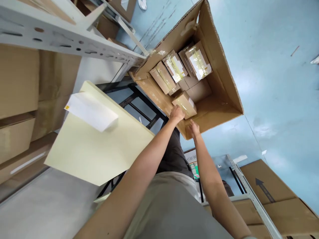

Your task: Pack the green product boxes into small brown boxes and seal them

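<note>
A large open cardboard carton [225,96] holds several small taped cardboard boxes. One small cardboard box [184,104] lies at its near end, with a white label on one side. My left hand [177,114] grips that box's near left edge, fingers curled over it. Just to the right, inside the carton's near corner, my right hand [193,128] has its fingers apart and holds nothing; some fingertips are hard to make out. Deeper in the carton sit a labelled box [199,61], another labelled box [175,66] and a taped box [163,78].
A pale yellow board [99,146] with a white paper [91,111] on it is at my left, above a black metal frame [139,99]. A grey metal shelf beam [67,41] and stacked cartons [18,81] stand left. A carton with an arrow [269,186] is at lower right.
</note>
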Available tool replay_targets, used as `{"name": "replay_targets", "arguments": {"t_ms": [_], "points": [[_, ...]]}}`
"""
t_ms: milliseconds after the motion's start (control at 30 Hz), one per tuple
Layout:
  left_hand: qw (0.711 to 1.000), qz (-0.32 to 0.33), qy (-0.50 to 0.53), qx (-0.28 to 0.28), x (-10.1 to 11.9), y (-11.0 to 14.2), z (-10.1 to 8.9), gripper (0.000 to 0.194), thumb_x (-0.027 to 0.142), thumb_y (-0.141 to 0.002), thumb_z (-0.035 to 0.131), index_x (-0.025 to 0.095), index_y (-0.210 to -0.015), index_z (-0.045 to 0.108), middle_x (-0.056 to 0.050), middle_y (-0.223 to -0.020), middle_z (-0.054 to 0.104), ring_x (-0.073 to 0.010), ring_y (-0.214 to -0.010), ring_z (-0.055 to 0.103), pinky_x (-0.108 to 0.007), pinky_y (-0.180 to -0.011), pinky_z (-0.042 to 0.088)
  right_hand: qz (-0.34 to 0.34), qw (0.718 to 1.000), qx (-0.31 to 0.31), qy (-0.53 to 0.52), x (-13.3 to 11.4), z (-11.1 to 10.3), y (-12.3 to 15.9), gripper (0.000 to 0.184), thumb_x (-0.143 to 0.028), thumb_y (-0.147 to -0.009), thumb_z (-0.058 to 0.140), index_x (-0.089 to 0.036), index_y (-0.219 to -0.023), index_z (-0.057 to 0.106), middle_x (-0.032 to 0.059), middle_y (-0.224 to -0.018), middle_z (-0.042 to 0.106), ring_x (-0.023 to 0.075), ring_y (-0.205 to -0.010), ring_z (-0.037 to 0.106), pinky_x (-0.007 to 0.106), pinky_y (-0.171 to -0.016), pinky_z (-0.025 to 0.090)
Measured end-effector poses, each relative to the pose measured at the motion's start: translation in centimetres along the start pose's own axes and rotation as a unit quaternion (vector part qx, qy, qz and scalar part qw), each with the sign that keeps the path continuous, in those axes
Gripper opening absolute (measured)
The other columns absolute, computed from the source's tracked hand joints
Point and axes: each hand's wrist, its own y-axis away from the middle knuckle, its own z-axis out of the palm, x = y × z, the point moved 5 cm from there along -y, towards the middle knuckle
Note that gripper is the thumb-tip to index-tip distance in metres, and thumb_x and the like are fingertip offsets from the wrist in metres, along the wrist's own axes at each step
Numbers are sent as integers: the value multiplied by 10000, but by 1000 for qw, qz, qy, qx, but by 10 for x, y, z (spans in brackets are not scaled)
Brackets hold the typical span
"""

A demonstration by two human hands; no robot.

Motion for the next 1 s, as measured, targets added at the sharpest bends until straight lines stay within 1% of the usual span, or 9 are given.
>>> {"name": "replay_targets", "arguments": {"t_ms": [100, 200, 300, 400, 567, 667, 767, 900, 1000], "points": [[999, 16, -36, -23, 5, 51, -7, 369, 264, -985, 742, 84, -1307, 766, -319, -1396, 745, -473, -1448, 657, -586, -1272, 460, 24, 999, 15, -44, -14, 6, 25, 345, -501, -810, 821, -258, -1011, 682, 97, -1051, 862, 283, -1131, 839, 460, -1063, 687], [997, 46, -49, -25, 15, 109, -29, 171, 225, -980, 738, 198, -1105, 851, -160, -1159, 859, -350, -1267, 780, -446, -1151, 575, 34, 994, -6, -99, -42, 14, 66, 339, -323, -771, 901, -234, -1033, 705, 70, -966, 869, 241, -992, 863, 407, -1024, 707], [996, 90, -18, -8, 23, 164, -60, 163, 237, -992, 718, 229, -1023, 877, -99, -1099, 878, -295, -1158, 817, -374, -1041, 622, 11, 992, -46, -118, -76, 20, 113, 371, -248, -740, 950, -219, -1038, 732, 56, -918, 870, 214, -888, 862, 348, -949, 725], [990, 130, 50, 5, 21, 216, -93, 212, 225, -1003, 686, 211, -1068, 887, -93, -1094, 880, -273, -1077, 833, -368, -1011, 640, -39, 989, -101, -100, -107, 30, 159, 439, -257, -700, 1002, -212, -1062, 757, 58, -918, 876, 210, -860, 857, 319, -884, 726], [961, 229, 151, 38, -7, 301, -137, 213, 247, -959, 729, 202, -1096, 885, -94, -1137, 875, -255, -1042, 818, -364, -996, 639, -104, 977, -182, -36, -133, 65, 233, 593, -357, -583, 1100, -219, -1069, 789, 35, -905, 872, 210, -831, 842, 321, -833, 711], [930, 279, 231, 63, -41, 353, -156, 277, 412, -950, 785, 190, -1080, 887, -99, -1094, 873, -225, -893, 791, -333, -881, 634, -128, 964, -232, 4, -133, 93, 280, 657, -446, -520, 1121, -228, -1051, 801, -7, -829, 841, 181, -773, 812, 290, -782, 680], [894, 283, 333, 100, -91, 402, -166, 451, 572, -884, 857, 156, -1056, 887, -115, -991, 865, -196, -742, 734, -317, -751, 604, -150, 944, -288, 63, -121, 126, 331, 657, -501, -551, 1100, -235, -1074, 806, -25, -797, 815, 167, -776, 792, 287, -801, 651], [831, 249, 462, 185, -177, 462, -168, 541, 660, -779, 917, 155, -968, 878, -114, -892, 848, -216, -756, 741, -304, -664, 585, -216, 900, -348, 150, -87, 179, 401, 573, -493, -660, 1039, -248, -1122, 807, -12, -856, 821, 181, -824, 778, 331, -856, 628], [783, 232, 520, 252, -247, 506, -164, 542, 681, -762, 912, 174, -947, 866, -107, -891, 846, -227, -788, 755, -294, -640, 579, -253, 857, -394, 216, -45, 224, 451, 517, -489, -693, 1003, -250, -1109, 808, -1, -882, 825, 195, -829, 763, 361, -872, 621]]}}
